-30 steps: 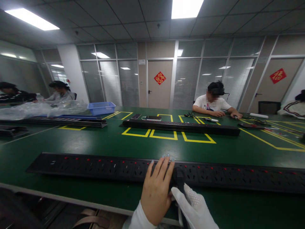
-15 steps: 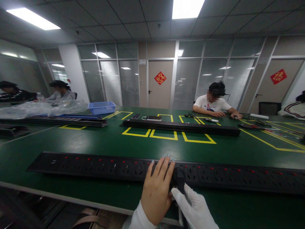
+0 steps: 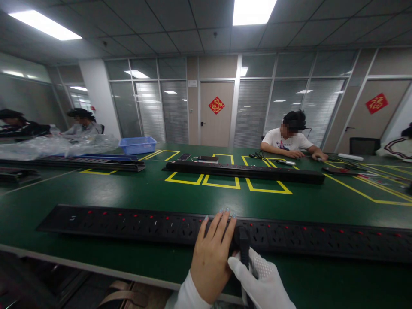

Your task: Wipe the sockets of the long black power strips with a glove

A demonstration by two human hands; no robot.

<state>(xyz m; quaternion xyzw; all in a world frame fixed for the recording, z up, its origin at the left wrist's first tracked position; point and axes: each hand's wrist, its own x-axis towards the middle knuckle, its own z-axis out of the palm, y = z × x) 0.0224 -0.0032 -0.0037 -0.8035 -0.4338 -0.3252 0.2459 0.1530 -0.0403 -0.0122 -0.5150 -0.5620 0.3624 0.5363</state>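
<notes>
Hands (image 3: 210, 257) at plug (image 3: 243, 237) and socket strip (image 3: 128, 224); blue basket (image 3: 137, 147) (bottom hidden) beyond.

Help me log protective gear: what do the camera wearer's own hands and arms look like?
The left hand is ungloved, with shiny pale-blue nails; a white sleeve reaches its wrist. The right hand wears a white glove with small dots on part of it; that forearm is out of view.

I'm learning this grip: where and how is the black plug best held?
Probably pinch the black plug across its sides, from the near right: its tail runs toward the wearer, where the gloved right hand grips, and the bare left hand lies close on its left.
</notes>
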